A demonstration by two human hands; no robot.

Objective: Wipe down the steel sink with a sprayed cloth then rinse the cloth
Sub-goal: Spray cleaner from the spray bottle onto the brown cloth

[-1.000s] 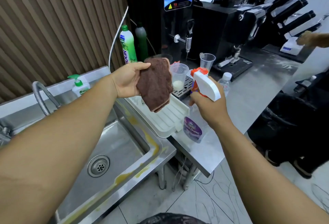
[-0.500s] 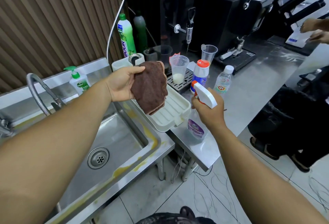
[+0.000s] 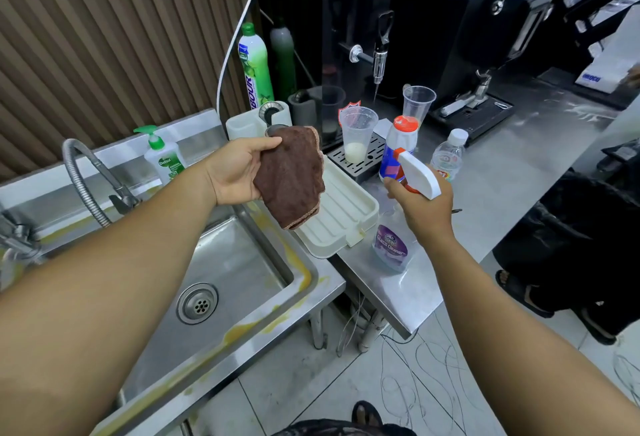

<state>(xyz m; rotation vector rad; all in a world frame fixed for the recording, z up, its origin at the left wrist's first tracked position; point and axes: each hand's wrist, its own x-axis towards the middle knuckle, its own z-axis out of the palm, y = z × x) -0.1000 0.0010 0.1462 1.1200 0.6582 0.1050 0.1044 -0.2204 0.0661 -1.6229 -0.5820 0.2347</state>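
Observation:
My left hand (image 3: pixel 235 172) holds a brown cloth (image 3: pixel 292 175) up by its top edge; the cloth hangs over the far right corner of the steel sink (image 3: pixel 225 262). My right hand (image 3: pixel 424 208) grips the neck of a glass cleaner spray bottle (image 3: pixel 393 248), whose white trigger head with an orange nozzle points left toward the cloth. The bottle's clear body hangs just above the steel counter (image 3: pixel 502 186). Yellow stains run along the sink's right and front rim, and its drain (image 3: pixel 197 303) sits mid-basin.
A cream tray (image 3: pixel 341 213) lies beside the sink under the cloth. A flexible faucet (image 3: pixel 86 182) and soap pump (image 3: pixel 162 155) stand at the back. Plastic cups, bottles and black machines crowd the counter. Another person's sandalled feet (image 3: pixel 519 291) stand at the right.
Both hands dropped slightly in view and the spray bottle came lower toward the counter; the cloth stays held up in my left hand.

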